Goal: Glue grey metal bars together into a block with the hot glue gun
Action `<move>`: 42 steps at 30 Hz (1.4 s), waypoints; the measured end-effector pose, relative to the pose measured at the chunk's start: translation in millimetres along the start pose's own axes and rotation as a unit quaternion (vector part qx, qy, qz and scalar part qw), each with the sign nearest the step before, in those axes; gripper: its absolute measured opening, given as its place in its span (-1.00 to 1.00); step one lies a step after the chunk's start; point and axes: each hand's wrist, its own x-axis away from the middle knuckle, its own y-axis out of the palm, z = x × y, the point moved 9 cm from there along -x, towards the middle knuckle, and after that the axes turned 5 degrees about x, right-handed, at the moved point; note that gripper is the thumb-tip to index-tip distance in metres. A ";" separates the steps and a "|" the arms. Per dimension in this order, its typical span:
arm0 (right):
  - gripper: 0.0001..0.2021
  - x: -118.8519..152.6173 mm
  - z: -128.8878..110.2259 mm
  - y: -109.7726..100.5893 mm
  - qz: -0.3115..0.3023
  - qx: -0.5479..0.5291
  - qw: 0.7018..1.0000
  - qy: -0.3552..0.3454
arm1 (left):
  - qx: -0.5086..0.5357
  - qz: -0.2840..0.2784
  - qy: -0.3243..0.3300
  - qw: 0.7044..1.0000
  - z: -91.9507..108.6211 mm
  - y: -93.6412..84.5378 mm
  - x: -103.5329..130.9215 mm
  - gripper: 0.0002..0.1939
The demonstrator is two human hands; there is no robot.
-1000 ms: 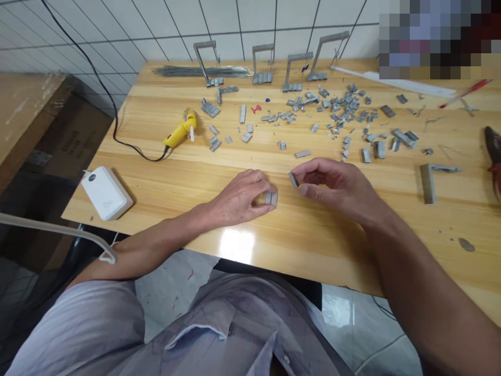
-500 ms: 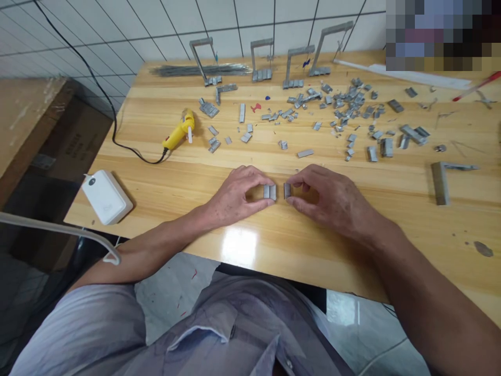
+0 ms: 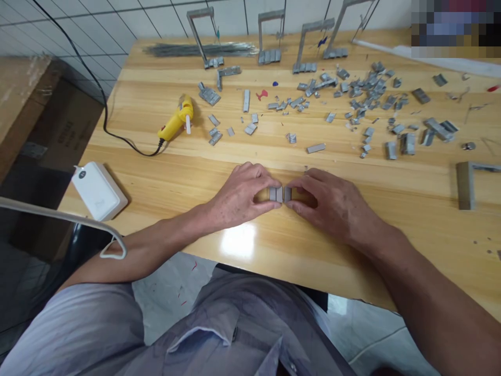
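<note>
Tabletop (image 3: 188, 172) of glossy striped wood meets a white tiled wall (image 3: 230, 21) at the far side. Left hand (image 3: 240, 196), arm extended from the near left, pinches two grey blocks (image 3: 276, 194) side by side between thumb and fingers. Right hand (image 3: 336, 206), angled in from the near right, grips a single grey block (image 3: 287, 194) just beside them; contact between blocks cannot be confirmed. Bare wood runs to the near edge; scattered grey pieces (image 3: 376, 86) lie on the far side.

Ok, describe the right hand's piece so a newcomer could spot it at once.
Start at the wooden table, then find the right hand near its front edge. It pinches a small grey piece. The left hand's neighbouring grey block shows two segments; this shows only one.
</note>
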 end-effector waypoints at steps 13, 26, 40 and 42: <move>-0.81 -1.4 -1.5 0.4 0.006 -0.007 1.000 0.002 | -0.006 0.014 0.022 1.000 0.1 0.8 1.7 -0.74; -0.79 -1.2 -1.2 -1.5 0.008 -0.016 1.000 0.009 | -0.005 0.000 0.009 1.000 -1.3 2.1 0.7 -0.75; -0.80 -0.5 2.9 -9.1 0.021 -0.007 1.000 0.020 | 0.001 0.010 0.008 1.000 -2.4 1.9 0.7 -0.77; -0.79 0.2 5.8 -10.8 0.024 -0.002 0.999 0.027 | 0.007 0.017 0.011 1.000 -2.0 0.7 1.3 -0.77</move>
